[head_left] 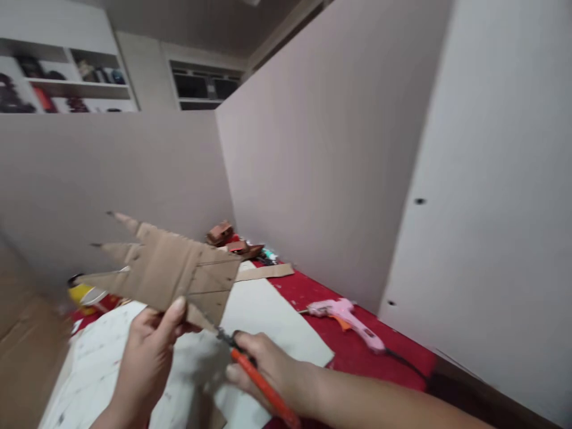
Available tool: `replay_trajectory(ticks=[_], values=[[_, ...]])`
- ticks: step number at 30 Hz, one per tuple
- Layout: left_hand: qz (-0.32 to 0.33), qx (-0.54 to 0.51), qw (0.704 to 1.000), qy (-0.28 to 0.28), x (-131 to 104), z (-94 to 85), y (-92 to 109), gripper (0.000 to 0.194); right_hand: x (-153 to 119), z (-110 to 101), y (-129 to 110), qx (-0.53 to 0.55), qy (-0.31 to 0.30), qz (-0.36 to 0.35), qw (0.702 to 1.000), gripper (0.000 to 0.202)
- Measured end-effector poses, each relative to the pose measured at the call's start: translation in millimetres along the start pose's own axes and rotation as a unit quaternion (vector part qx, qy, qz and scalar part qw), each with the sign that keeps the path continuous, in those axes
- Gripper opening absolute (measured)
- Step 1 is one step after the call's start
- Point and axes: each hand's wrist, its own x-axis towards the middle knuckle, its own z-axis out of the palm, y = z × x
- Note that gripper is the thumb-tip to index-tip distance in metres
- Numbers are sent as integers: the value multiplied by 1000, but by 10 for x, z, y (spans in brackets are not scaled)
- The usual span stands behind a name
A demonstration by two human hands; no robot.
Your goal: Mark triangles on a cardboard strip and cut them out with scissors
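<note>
My left hand pinches the lower edge of a brown cardboard piece between thumb and fingers, holding it up above the white board. The piece has several pointed spikes on its left, some with dark tips, and dark lines and dots on its right part. My right hand is closed around pliers with an orange-red handle. Their jaws touch the lower right point of the cardboard; whether they grip it is too blurred to tell.
A pink glue gun with a dark cord lies on the red table cover. Behind the white board are a cardboard strip and small brown objects. Grey partitions rise behind. A yellow container stands left.
</note>
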Motion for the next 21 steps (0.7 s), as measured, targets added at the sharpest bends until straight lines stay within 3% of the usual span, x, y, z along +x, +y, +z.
replay_trajectory(ticks=[3, 5, 21], values=[[-27, -91, 995, 21, -8, 232, 371, 30, -10, 5, -3, 49, -31, -6, 998, 33], [-20, -110, 993, 26, -12, 311, 462, 31, -22, 26, 2, 67, -34, 5, 997, 37], [-8, -105, 994, 3, -17, 294, 383, 37, -53, 12, -83, 114, -46, -1, 992, 48]])
